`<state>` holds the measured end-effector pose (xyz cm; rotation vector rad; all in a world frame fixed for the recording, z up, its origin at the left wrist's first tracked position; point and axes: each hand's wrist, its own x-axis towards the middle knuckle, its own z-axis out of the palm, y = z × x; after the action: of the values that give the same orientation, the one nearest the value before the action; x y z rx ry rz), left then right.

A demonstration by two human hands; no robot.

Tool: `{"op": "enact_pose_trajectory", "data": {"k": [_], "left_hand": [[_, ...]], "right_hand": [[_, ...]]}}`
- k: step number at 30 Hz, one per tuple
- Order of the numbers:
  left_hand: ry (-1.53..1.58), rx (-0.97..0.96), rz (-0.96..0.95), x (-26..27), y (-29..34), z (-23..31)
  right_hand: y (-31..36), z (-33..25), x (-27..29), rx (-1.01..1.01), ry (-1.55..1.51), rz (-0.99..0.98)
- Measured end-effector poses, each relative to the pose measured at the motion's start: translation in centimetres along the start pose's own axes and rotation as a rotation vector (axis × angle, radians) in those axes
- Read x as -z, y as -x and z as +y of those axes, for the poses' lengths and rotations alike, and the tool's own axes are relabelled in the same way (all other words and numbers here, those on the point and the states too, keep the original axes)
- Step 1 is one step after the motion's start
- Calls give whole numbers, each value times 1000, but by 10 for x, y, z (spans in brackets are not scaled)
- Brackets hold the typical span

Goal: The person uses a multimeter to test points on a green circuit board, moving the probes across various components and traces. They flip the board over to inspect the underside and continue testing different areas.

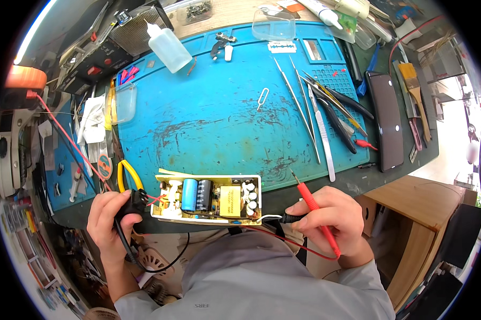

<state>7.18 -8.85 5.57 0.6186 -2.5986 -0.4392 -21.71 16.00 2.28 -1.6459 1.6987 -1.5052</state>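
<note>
An opened power supply board (231, 201) in a white casing lies at the mat's near edge. It carries a blue capacitor (189, 194), a black capacitor and a yellow transformer. At its left end, my left hand (108, 216) is closed around a black plug-like connector (134, 204); short red wires run from there to the board. My right hand (333, 218) grips a red test probe (316, 210) like a pen, its metal tip pointing up and left over the mat edge. A black cable end (291, 218) with a white wire meets the same fingers.
Yellow-handled pliers (127, 175) stand behind the connector. On the blue mat (208, 128) lie tweezers (321, 141), black-handled pliers (336, 122), a bent wire clip (263, 98) and a squeeze bottle (169, 49). A phone (385, 122) and brush (417, 101) lie right.
</note>
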Motion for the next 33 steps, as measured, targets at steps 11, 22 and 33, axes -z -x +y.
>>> {"op": "enact_pose_trajectory", "data": {"k": [11,22,33], "left_hand": [[-35,1,38,3,-6,4],[-46,-49,11,5,-4,2],[-67,-121,-31,5,-5,-1]], "right_hand": [[-11,-9,-4,-59,-62,158],[-4,-8,-4,-76,-48,96],[-1,-1,-1,4,38,-12]]}}
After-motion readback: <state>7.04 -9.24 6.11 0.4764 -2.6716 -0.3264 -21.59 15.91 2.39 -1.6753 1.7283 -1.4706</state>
